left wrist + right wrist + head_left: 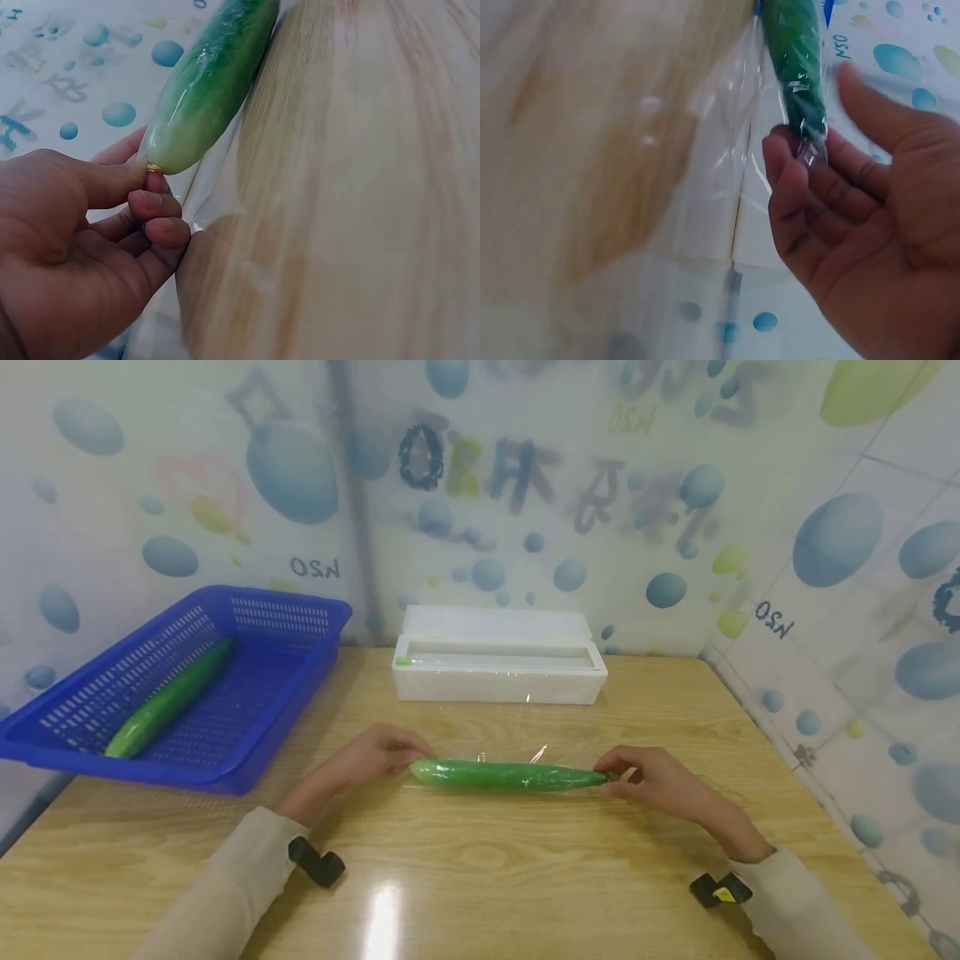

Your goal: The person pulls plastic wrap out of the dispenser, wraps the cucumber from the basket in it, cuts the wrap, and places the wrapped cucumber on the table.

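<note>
Two cream fabric sleeves point(217, 885) reach in from the near edge of the bench point(480, 877), a small black device point(318, 862) strapped at each wrist. From where I stand, the grip of the left hand point(375, 753) is together, thumb and curled fingers pinching at the pale tip of a long green cucumber point(510, 775). At the darker, narrower end, the right hand point(660, 781) has its fingers curled round a gathered tail of clear plastic film point(538, 754), its thumb lifted a little away. That cucumber stretches crosswise between the two hands, the shiny film close about it; I can't tell whether its whole length touches the wood-grained top. Beyond it, near the wall, sits a white oblong box point(498, 687), its white lid point(495, 622) raised at the back, with a small bright green piece point(402, 661) at its left corner. Over to the left, a blue perforated plastic basket point(296, 693) holds a second green cucumber point(172, 697), lying at a slant. Behind everything hangs a pale wall covering point(510, 547) printed with blue and yellow-green bubbles and reversed lettering.
</note>
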